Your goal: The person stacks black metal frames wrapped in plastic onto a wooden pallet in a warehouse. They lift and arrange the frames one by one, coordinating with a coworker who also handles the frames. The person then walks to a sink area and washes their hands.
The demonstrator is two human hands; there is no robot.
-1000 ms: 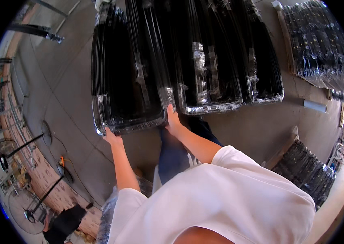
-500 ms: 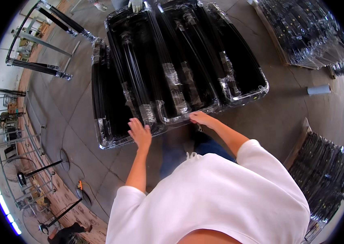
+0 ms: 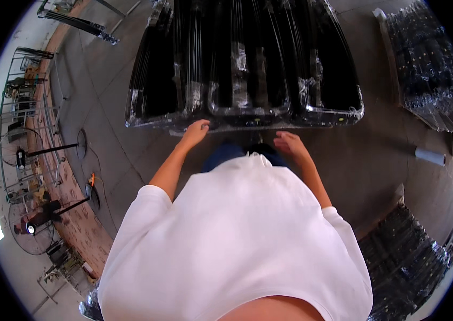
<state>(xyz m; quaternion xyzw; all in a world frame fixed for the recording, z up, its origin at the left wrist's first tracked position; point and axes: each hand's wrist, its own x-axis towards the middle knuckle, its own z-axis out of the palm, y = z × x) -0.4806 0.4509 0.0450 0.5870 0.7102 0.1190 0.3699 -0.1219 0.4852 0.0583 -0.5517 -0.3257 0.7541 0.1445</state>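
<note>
In front of me lies a wide row of black tubular frames (image 3: pixel 248 111), bundled side by side and wrapped in clear plastic film (image 3: pixel 240 80). Their rounded near ends face me. My left hand (image 3: pixel 195 134) is at the near edge, left of the middle, its fingers curled closed on the loose film along that edge. Just short of the same edge, to the right, my right hand (image 3: pixel 289 144) hangs with its fingers loosely apart and nothing visible in them. The far ends of the frames run out of view.
Wrapped stacks of black parts stand at the far right (image 3: pixel 429 69) and near right (image 3: pixel 405 262). A pale roll (image 3: pixel 430 156) lies on the concrete floor (image 3: pixel 365 160) between them. To the left are standing fans (image 3: pixel 21 159), a metal rack (image 3: pixel 28 107) and a cable.
The bundled frames now sit squarely ahead of me as my view has turned. My right hand has let go of the near edge and opened; my left hand has closed at the edge.
</note>
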